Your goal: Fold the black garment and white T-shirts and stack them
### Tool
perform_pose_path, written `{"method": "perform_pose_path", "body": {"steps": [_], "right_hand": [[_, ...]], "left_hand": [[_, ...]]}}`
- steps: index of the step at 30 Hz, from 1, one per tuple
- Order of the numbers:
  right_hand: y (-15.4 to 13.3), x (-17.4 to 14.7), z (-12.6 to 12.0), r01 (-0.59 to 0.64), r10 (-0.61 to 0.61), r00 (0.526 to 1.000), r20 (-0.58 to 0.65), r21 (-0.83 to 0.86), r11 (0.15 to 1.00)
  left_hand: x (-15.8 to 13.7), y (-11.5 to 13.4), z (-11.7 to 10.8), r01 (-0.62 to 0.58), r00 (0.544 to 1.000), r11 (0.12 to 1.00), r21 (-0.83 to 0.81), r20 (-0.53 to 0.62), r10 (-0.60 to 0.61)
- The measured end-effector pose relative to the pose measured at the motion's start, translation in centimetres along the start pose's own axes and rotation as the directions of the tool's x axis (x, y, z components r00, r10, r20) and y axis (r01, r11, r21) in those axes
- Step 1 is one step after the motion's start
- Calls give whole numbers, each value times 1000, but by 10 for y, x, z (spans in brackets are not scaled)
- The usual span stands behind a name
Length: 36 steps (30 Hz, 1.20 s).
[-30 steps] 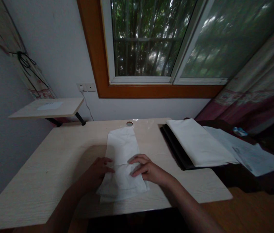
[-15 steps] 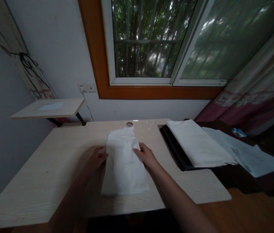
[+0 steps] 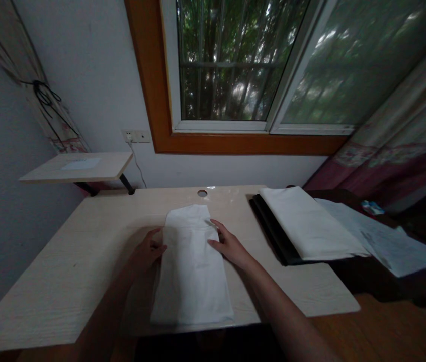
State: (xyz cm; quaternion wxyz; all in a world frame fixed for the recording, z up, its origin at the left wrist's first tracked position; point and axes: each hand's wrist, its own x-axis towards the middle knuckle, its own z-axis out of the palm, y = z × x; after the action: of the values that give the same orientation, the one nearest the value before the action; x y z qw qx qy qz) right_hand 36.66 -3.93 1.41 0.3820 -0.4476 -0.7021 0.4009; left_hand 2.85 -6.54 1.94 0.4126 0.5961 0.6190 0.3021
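A folded white cloth [image 3: 193,271] lies lengthwise on the desk before me, its near end close to the front edge. A seam line crosses its narrower far end. At its left edge is my left hand [image 3: 145,254], thumb and forefinger apart, the fingertips beside or lightly touching the fabric. On the other side, my right hand [image 3: 232,247] rests with its thumb and fingers spread over the cloth's right edge. Neither hand pinches the fabric. What kind of cloth item it is does not show.
The pale wooden desk [image 3: 84,261] has a cable hole near the back. To the right, a larger folded white cloth [image 3: 311,226] lies on a black folded item [image 3: 269,234], beside papers [image 3: 378,236]. A small raised shelf [image 3: 103,171] stands at back left, below a wall socket.
The white cloth has slid toward me, its near end now closer to the desk's front edge. My right fingers have spread from their hold on its side.
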Motion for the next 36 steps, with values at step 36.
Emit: {"method": "perform_pose_path", "body": {"steps": [36], "right_hand": [[16, 101, 10, -88, 70, 956, -284, -51, 995]], "left_hand": [[101, 16, -6, -3, 964, 941, -340, -251, -88]]}}
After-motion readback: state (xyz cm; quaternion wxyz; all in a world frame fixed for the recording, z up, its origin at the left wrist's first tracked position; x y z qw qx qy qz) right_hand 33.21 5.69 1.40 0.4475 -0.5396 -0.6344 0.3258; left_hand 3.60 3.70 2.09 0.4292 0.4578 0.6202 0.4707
